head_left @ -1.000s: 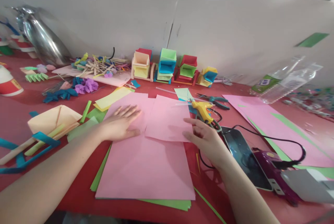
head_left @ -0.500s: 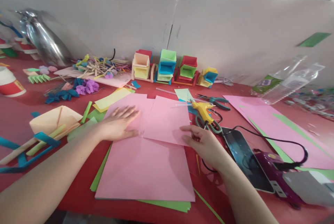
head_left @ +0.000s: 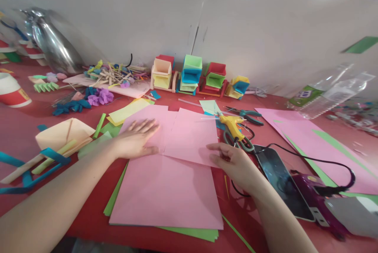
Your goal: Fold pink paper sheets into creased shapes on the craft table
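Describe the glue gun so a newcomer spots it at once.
On the red table, find the pink paper in the middle. The glue gun lies just beyond the right hand. Its yellow, pistol-shaped body sets it apart from the blue-handled pliers and dark phone.

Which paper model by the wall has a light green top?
The second paper model from the left; others have a peach-and-red top, red top and yellow top.
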`<action>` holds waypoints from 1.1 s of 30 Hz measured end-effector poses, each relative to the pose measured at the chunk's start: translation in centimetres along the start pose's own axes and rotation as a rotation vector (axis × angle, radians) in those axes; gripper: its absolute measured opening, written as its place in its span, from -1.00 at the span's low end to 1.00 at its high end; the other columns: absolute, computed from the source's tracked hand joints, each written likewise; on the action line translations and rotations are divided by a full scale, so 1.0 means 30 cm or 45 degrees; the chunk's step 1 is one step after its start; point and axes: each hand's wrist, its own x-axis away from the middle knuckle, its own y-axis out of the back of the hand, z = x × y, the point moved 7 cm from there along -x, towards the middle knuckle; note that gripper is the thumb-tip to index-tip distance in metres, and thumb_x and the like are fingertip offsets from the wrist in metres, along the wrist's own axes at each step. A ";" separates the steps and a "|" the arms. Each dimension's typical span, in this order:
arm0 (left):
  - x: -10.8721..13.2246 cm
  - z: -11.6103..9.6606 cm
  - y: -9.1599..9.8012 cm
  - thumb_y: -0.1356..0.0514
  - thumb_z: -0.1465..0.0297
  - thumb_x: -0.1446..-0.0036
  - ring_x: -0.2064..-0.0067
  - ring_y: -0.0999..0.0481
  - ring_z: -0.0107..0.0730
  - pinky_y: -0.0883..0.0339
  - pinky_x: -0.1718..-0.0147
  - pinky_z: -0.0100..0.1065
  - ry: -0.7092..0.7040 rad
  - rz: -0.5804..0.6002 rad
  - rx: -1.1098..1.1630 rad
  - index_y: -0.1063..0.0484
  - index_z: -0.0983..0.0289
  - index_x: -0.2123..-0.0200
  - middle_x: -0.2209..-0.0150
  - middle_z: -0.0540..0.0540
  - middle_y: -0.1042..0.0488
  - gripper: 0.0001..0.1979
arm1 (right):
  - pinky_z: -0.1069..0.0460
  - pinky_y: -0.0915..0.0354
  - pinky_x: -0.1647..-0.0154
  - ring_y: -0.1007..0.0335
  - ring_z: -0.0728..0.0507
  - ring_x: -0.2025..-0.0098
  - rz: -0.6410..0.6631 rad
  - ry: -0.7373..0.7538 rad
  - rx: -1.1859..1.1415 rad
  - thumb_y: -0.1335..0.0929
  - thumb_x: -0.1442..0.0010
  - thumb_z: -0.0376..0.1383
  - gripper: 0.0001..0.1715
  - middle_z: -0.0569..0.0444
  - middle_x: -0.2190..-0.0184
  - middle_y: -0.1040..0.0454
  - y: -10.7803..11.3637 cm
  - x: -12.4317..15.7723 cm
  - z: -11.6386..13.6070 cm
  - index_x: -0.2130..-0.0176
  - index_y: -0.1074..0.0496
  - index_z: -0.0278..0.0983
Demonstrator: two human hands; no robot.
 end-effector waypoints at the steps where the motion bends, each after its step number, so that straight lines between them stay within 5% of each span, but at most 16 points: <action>1: 0.000 -0.001 0.000 0.23 -0.14 -0.03 -0.27 0.36 -0.16 0.39 -0.16 -0.11 0.001 0.002 0.000 0.29 0.25 -0.25 -0.27 0.08 0.39 -0.15 | 0.03 -0.26 0.39 -0.33 -0.07 0.43 0.003 -0.001 0.001 -0.26 -0.04 -0.19 -0.60 0.05 0.43 -0.43 -0.001 0.000 -0.001 0.14 -0.39 -0.32; 15: -0.004 -0.004 -0.006 0.17 -0.07 -0.08 -0.27 0.40 -0.16 0.39 -0.16 -0.12 0.007 0.022 -0.003 0.30 0.30 -0.25 -0.26 0.12 0.43 -0.19 | 0.06 -0.20 0.45 -0.28 -0.05 0.46 -0.071 -0.032 0.037 -0.28 -0.01 -0.19 -0.59 0.10 0.48 -0.38 0.042 0.003 -0.004 0.14 -0.41 -0.30; 20: 0.004 -0.095 -0.007 0.12 -0.04 -0.08 -0.26 0.38 -0.13 0.43 -0.17 -0.11 -0.067 -0.058 0.068 0.23 0.36 -0.25 -0.26 0.17 0.34 -0.19 | 0.10 -0.18 0.51 -0.21 0.01 0.54 -0.095 -0.098 -0.286 -0.32 0.03 -0.21 -0.55 0.14 0.56 -0.32 0.056 0.005 -0.025 0.11 -0.39 -0.32; 24: 0.010 -0.145 0.026 0.19 0.05 -0.17 -0.27 0.21 -0.27 0.19 -0.16 -0.27 -0.179 -0.161 0.310 0.25 0.34 -0.25 -0.27 0.17 0.25 -0.30 | 0.15 -0.14 0.59 -0.13 0.09 0.61 -0.008 -0.228 -0.741 -0.39 0.10 -0.26 -0.48 0.14 0.55 -0.33 0.060 0.020 -0.031 0.09 -0.37 -0.35; 26: 0.009 -0.093 0.073 0.21 0.13 -0.20 -0.24 0.05 -0.31 0.06 -0.11 -0.31 -0.105 -0.319 0.383 0.18 0.33 -0.24 -0.26 0.18 0.10 -0.38 | 0.18 -0.11 0.62 -0.10 0.11 0.62 0.040 -0.269 -0.884 -0.42 0.12 -0.30 -0.45 0.14 0.54 -0.33 0.056 0.031 -0.018 0.08 -0.37 -0.34; 29: 0.019 0.058 0.141 0.18 0.12 -0.16 -0.08 -0.27 -0.13 -0.16 0.05 -0.21 0.245 -0.511 0.283 -0.24 0.31 -0.04 -0.08 0.24 -0.29 -0.48 | 0.20 -0.09 0.63 -0.10 0.13 0.61 0.128 -0.267 -0.962 -0.42 0.11 -0.30 -0.44 0.15 0.52 -0.33 0.028 0.046 0.025 0.05 -0.36 -0.30; 33: 0.023 0.193 0.117 0.24 -0.04 -0.08 0.38 -0.51 -0.09 -0.25 0.39 -0.22 0.560 -0.208 0.192 -0.41 0.25 0.45 0.40 0.19 -0.51 -0.39 | 0.16 -0.14 0.55 -0.17 0.09 0.56 0.262 -0.100 -0.837 -0.38 0.07 -0.32 -0.47 0.15 0.52 -0.34 -0.044 0.048 0.126 0.04 -0.34 -0.29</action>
